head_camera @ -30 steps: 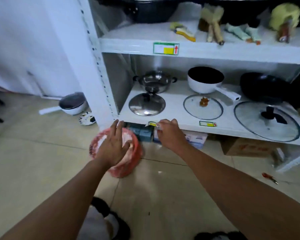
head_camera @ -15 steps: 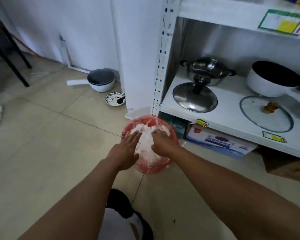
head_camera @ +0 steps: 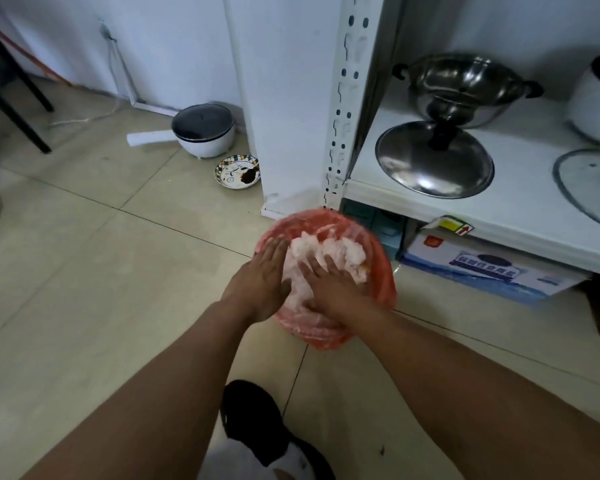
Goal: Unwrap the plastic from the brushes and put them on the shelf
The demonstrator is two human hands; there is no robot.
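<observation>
both hands lie flat, fingers straight, gripping nothing: left hand (head_camera: 260,282) and right hand (head_camera: 329,287) press side by side on the crumpled plastic (head_camera: 329,252) in the red-lined bin (head_camera: 381,271) on the floor (head_camera: 118,271). the shelf (head_camera: 520,216) rises just beyond, rightward. no brushes visible.

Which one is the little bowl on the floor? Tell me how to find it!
Start at the white shelf and look left along the floor, past its side panel. There sit a white pot and, nearer, the bowl. It alone has a checked rim and a brown smear inside.
</observation>
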